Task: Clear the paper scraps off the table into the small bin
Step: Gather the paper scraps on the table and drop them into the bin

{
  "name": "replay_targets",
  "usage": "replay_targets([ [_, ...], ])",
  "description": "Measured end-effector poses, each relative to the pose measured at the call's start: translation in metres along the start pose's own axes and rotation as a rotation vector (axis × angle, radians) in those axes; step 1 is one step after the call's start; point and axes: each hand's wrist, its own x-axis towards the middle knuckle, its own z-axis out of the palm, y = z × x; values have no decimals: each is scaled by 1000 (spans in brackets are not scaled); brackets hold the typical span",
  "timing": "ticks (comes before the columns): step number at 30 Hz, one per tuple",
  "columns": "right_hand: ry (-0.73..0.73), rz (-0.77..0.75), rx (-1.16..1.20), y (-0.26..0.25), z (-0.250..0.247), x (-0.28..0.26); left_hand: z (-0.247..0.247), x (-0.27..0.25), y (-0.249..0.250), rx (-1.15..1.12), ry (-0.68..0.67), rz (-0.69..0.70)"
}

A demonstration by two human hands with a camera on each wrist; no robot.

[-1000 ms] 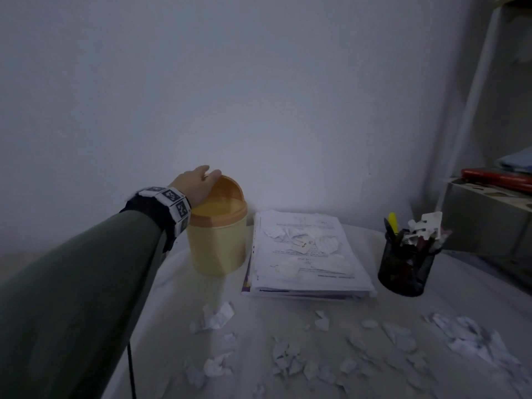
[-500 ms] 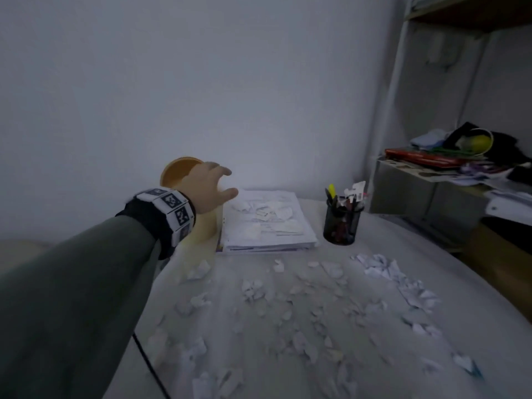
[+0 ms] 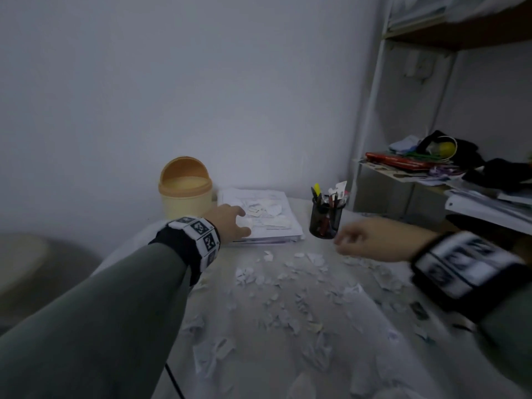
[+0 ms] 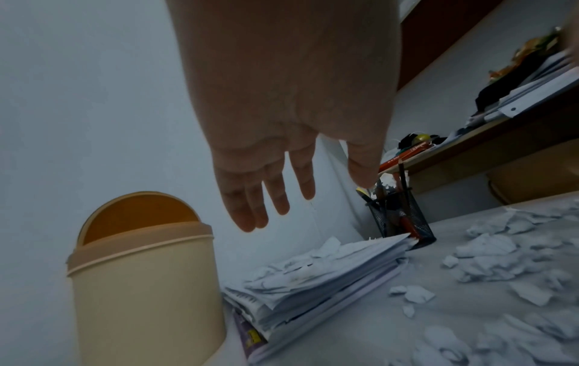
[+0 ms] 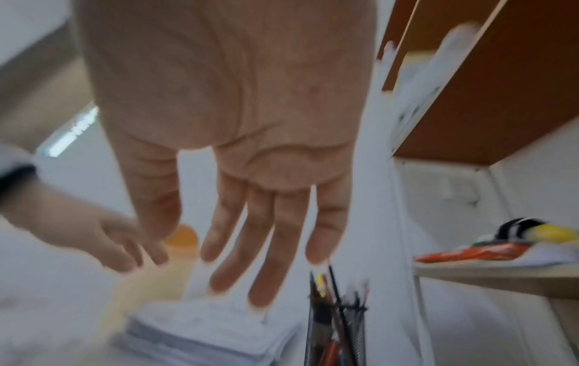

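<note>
- small bin [image 3: 185,194] is jammed in the back-left against the wall, lid flipped up, mouth clear from above
- stack of papers [image 3: 263,217] sits touching its right side, so that side's blocked
- mesh pen holder [image 3: 326,217] just right of the stack, pens poking up
- left hand [image 3: 230,223] hovers over the stack's near-left corner, right hand [image 3: 371,240] in the air just right of the pen holder, fingers of both loose
- shelf unit [image 3: 403,174] boxes in the right edge
- table [image 3: 259,375] front is low paper scraps [image 3: 288,286] only, nothing tall
</note>
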Motion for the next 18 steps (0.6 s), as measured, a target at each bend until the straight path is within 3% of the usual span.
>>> replay_targets([
  [4,96,-9,25,-18,18,79,3,10,-3,49,-40,-21],
  [18,46,3,-60,-36,39,230,12,112,-15,157,-126,16],
])
